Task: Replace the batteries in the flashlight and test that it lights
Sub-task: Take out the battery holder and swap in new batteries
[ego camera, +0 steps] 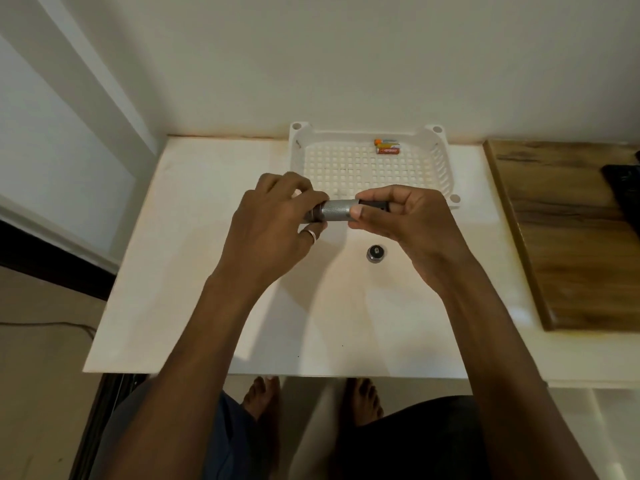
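Note:
A silver knurled flashlight body (338,210) lies level above the white table, held between both hands. My left hand (273,223) grips its left, dark head end. My right hand (398,216) holds a black part (375,205) that sticks out of the body's right end; I cannot tell how far it is inside. The round tail cap (376,253) stands on the table below my right hand. Several orange batteries (387,147) lie at the back of the white perforated basket (304,157).
The white table (194,271) runs to a wall at the back. A wooden board (568,230) lies at the right, with a dark object (623,185) on it. The table's front edge is near my legs.

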{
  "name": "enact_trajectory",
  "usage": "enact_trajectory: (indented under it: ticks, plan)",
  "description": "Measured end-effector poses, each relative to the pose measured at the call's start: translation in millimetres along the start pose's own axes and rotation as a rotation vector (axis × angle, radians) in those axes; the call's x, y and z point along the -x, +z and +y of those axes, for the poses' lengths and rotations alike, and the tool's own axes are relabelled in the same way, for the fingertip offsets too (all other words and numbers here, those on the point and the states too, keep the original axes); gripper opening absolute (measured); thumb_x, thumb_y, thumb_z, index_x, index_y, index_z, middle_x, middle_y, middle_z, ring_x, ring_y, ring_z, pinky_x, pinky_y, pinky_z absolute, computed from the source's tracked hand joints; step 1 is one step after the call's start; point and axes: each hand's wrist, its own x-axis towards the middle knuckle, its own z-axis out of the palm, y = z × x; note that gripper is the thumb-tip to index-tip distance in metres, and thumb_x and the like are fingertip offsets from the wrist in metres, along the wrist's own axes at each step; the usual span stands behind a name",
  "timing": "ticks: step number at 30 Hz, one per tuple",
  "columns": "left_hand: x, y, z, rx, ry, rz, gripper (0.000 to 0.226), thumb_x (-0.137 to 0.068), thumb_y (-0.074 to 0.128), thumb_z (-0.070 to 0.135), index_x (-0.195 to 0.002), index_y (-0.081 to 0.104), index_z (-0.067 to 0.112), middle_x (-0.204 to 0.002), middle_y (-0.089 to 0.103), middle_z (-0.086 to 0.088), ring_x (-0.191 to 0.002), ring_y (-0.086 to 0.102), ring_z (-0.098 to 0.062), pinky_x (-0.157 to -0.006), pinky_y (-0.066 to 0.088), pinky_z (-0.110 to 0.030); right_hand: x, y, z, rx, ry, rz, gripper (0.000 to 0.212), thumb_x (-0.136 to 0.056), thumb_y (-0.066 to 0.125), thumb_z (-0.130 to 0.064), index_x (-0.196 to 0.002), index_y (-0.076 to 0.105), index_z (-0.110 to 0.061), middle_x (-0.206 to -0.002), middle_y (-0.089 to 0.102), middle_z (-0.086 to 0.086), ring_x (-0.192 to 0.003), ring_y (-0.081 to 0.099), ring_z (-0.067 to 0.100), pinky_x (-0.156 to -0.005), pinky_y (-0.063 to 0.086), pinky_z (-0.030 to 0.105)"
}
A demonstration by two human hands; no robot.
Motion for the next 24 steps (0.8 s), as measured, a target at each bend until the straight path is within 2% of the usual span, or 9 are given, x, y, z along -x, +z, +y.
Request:
enact_trajectory:
  ticks: [4,7,11,13,17,18,21,24]
  plan:
    - [-1,1,1,0.024,-0.080,0.006,0.029,-0.087,0.075,0.027,-0.116,0.073,0.026,-0.112,0.065,0.002,-0.100,0.056,-0.025,-0.066,0.041,-0.032,0,4,-4,0.025,-0.062,0.039,0.016,-0.085,0.082,-0.006,-0.100,0.076,-0.006,-0.090,0.081,0.015,-0.080,0.081,0.026,-0.079,0.064,0.028]
    - [2,2,-3,0.045,-0.132,-0.053,0.028,-0.088,0.074,0.030,-0.116,0.072,0.029,-0.111,0.065,0.006,-0.101,0.058,-0.023,-0.067,0.042,-0.031,1,2,-7,0.036,-0.108,0.074,0.010,-0.088,0.079,-0.005,-0.097,0.076,-0.006,-0.087,0.080,0.015,-0.076,0.080,0.025,-0.072,0.062,0.026]
    - [2,-1,-13,0.075,-0.265,-0.087,0.024,-0.086,0.075,0.036,-0.109,0.070,0.030,-0.108,0.067,0.008,-0.095,0.065,-0.023,-0.071,0.048,-0.035,2,-4,-9,-0.014,-0.149,0.169,0.009,-0.090,0.078,-0.010,-0.099,0.077,-0.006,-0.085,0.081,0.008,-0.078,0.080,0.025,-0.073,0.061,0.026]
    - [1,-3,-13,0.160,-0.368,-0.137,0.026,-0.081,0.075,0.041,-0.103,0.069,0.029,-0.106,0.070,0.011,-0.094,0.068,-0.018,-0.079,0.054,-0.041,2,-6,-10,-0.061,-0.143,0.214,0.010,-0.091,0.076,-0.011,-0.100,0.077,-0.007,-0.086,0.081,0.008,-0.081,0.080,0.026,-0.075,0.062,0.027]
    - [0,-10,-8,0.286,-0.494,-0.232,0.049,-0.060,0.050,0.043,-0.101,0.070,0.027,-0.102,0.076,0.012,-0.091,0.072,-0.013,-0.087,0.054,-0.041,1,-8,-10,-0.098,-0.116,0.256,0.009,-0.092,0.075,-0.013,-0.100,0.077,-0.009,-0.090,0.082,0.006,-0.085,0.080,0.024,-0.076,0.061,0.025]
    - [0,-10,-9,0.281,-0.502,-0.256,0.047,-0.061,0.052,0.039,-0.102,0.071,0.026,-0.105,0.076,0.011,-0.091,0.072,-0.015,-0.086,0.054,-0.039,0,-9,-9,-0.098,-0.110,0.260,0.009,-0.092,0.075,-0.013,-0.100,0.077,-0.008,-0.090,0.082,0.006,-0.085,0.080,0.024,-0.076,0.061,0.025]
    - [1,-7,-15,0.286,-0.538,-0.302,0.017,-0.075,0.075,0.026,-0.092,0.069,0.025,-0.104,0.077,0.009,-0.089,0.070,-0.016,-0.077,0.050,-0.033,0,-9,-8,-0.090,-0.099,0.261,0.011,-0.092,0.076,-0.013,-0.101,0.076,-0.007,-0.090,0.082,0.005,-0.085,0.080,0.023,-0.077,0.062,0.026]
    - [4,-3,-17,0.305,-0.544,-0.317,0.019,-0.077,0.081,0.025,-0.089,0.066,0.025,-0.095,0.076,0.011,-0.090,0.072,-0.014,-0.083,0.052,-0.036,0,-9,-8,-0.086,-0.097,0.261,0.012,-0.092,0.076,-0.014,-0.102,0.076,-0.007,-0.090,0.082,0.005,-0.085,0.080,0.023,-0.077,0.062,0.027]
